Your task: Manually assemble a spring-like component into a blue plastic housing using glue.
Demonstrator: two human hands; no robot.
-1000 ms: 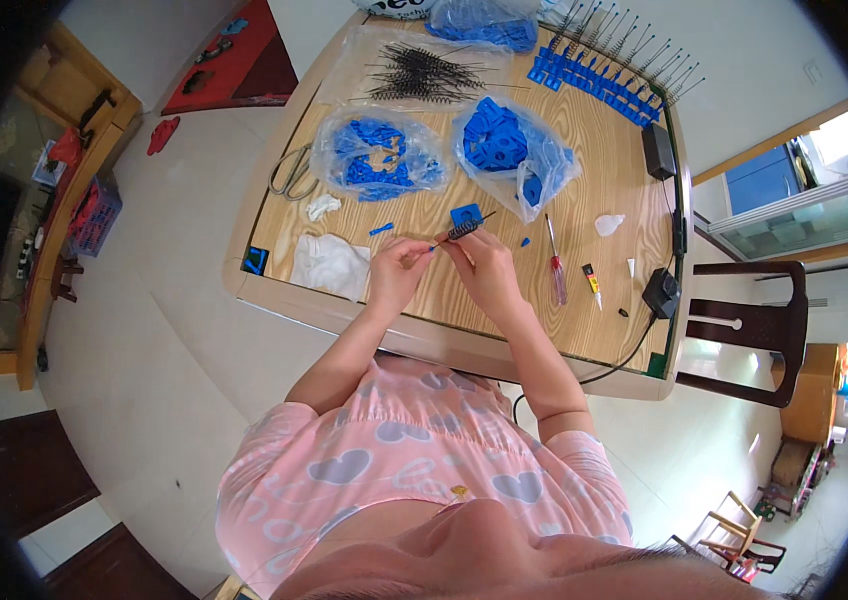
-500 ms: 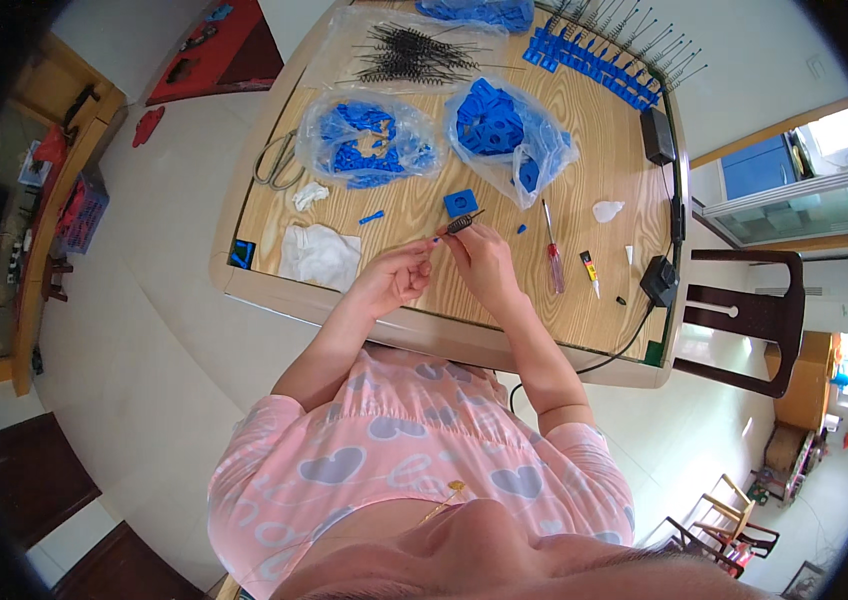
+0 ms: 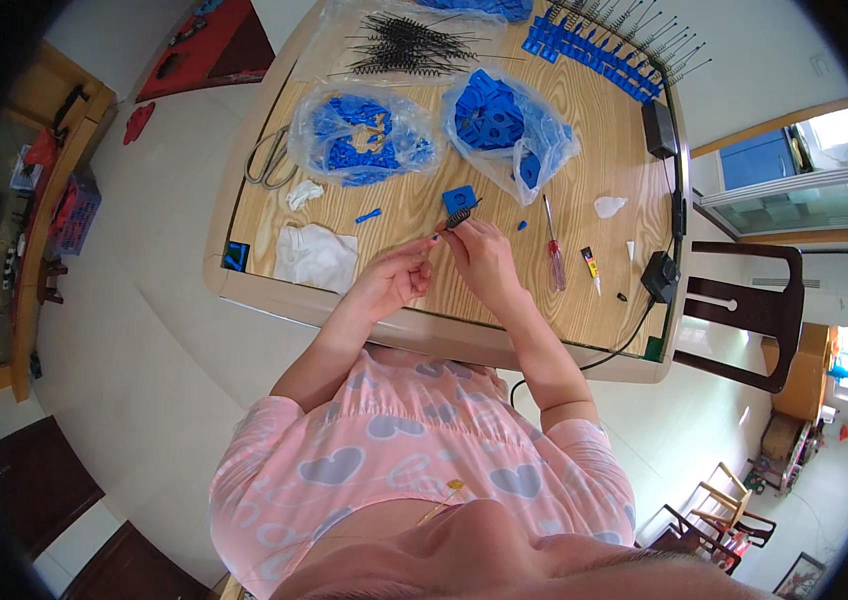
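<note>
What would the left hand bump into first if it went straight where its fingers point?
Probably the tiny blue tip by the right hand, then that hand, which holds a black spring. The left hand is so close, I can't tell if it already touches the tip.

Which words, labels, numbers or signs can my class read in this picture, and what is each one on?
Pink top: large pale script lettering, partly broken by folds; wording not copied here.
Small yellow and black tube: any print is too small to read.
Black coil in the right hand: no lettering that I can make out.
</note>
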